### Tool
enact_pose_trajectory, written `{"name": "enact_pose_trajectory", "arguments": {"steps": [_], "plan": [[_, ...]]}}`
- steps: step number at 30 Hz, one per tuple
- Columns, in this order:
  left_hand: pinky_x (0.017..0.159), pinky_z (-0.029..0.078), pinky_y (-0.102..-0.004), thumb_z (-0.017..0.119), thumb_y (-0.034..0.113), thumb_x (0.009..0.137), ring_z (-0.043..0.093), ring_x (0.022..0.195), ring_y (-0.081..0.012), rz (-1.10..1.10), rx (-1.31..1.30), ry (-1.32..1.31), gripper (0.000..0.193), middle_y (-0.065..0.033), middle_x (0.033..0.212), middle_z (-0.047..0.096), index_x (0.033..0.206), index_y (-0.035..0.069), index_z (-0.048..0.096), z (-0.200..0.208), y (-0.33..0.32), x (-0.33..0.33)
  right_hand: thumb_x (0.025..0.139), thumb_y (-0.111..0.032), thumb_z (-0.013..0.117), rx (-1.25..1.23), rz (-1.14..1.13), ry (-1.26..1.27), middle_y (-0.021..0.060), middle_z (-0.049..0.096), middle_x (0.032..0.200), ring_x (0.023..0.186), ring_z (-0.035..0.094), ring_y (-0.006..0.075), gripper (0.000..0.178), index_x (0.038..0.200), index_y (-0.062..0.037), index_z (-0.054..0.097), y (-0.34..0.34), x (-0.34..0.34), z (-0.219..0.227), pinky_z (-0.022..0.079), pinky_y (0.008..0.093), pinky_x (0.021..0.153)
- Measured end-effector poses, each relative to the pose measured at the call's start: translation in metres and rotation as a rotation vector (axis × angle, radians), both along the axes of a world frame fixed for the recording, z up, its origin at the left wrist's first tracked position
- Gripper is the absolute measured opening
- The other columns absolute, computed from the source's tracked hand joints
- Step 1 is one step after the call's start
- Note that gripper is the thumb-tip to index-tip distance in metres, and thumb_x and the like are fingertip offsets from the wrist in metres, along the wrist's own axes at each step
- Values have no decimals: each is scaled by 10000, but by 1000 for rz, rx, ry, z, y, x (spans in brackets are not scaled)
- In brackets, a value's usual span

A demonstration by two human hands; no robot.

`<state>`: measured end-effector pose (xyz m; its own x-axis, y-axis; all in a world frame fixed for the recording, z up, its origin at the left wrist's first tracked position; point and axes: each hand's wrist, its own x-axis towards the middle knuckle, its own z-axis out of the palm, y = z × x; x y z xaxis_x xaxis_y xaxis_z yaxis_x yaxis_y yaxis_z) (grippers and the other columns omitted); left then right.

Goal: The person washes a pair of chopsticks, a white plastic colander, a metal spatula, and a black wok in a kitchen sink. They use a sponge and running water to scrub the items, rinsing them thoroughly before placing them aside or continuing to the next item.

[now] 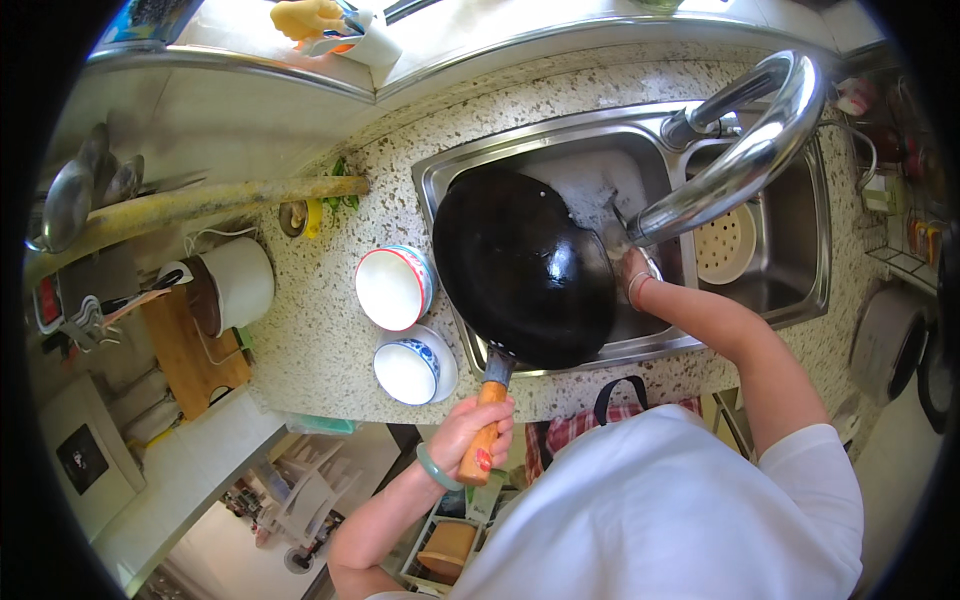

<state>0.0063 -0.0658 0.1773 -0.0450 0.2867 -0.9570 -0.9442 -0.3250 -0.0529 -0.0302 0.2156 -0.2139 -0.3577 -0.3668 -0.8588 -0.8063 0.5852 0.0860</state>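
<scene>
A large black wok (520,265) is tilted over the left basin (650,180) of the steel sink, its surface wet and shiny. My left hand (472,435) is closed round its wooden handle (487,410), at the counter's front edge. Beyond the wok's right rim, under the tap spout (650,228), is my right hand (637,268). The wok and tap hide most of its fingers, so whether it holds anything does not show. Whitish, foamy water lies in the basin behind the wok.
Left of the sink stand a red-rimmed white bowl (388,290) and a blue-patterned bowl (408,370). A yellow tape roll (313,217) lies farther back. The curved chrome tap (800,110) arches over the right basin (790,250), which holds a perforated cream strainer (728,245).
</scene>
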Motion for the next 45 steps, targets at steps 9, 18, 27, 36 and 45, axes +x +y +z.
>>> {"name": "enact_pose_trajectory", "arguments": {"steps": [9, 18, 27, 36, 45], "plan": [[404, 375, -246, 536, 110, 927, 448, 487, -103, 62, 193, 50, 200, -32, 741, 488, 1092, 29, 458, -52, -12, 24, 901, -297, 520, -78, 149, -22, 31, 702, 1093, 1113, 586, 304, 308, 1064, -142, 731, -8, -24, 129, 308, 571, 984], [437, 457, -241, 576, 270, 937, 546, 514, -89, -342, 121, 263, 231, -14, 728, 552, 1008, 57, 524, -103, -26, 43, 858, -306, 582, -331, 25, 26, 78, 710, 847, 926, 654, 278, 235, 855, -131, 738, 32, -30, 152, 439, 453, 891], [492, 533, -259, 492, 450, 971, 603, 567, -118, -436, 39, 433, 426, -63, 842, 611, 1080, 39, 503, -142, -42, 57, 943, -365, 591, -1263, -1420, -659, 85, 625, 1149, 930, 669, 153, 529, 1338, -31, 481, -104, -72, 240, 530, 259, 772], [1058, 361, -361, 515, 411, 971, 417, 1298, -191, -405, -205, 650, 703, -124, 1433, 419, 1474, 9, 232, -163, -56, 60, 900, -285, 638, -1207, -1429, -691, 175, 653, 953, 661, 671, 178, 699, 1412, 29, 280, -247, -81, 226, 573, 300, 574], [1076, 347, -352, 601, 320, 943, 411, 1321, -215, -135, -414, 711, 728, -172, 1457, 388, 1479, 2, 225, -170, -78, 62, 872, -141, 577, -1298, -1575, -564, 207, 645, 967, 675, 697, 218, 644, 1411, 32, 269, -305, -77, 221, 584, 326, 595]]}}
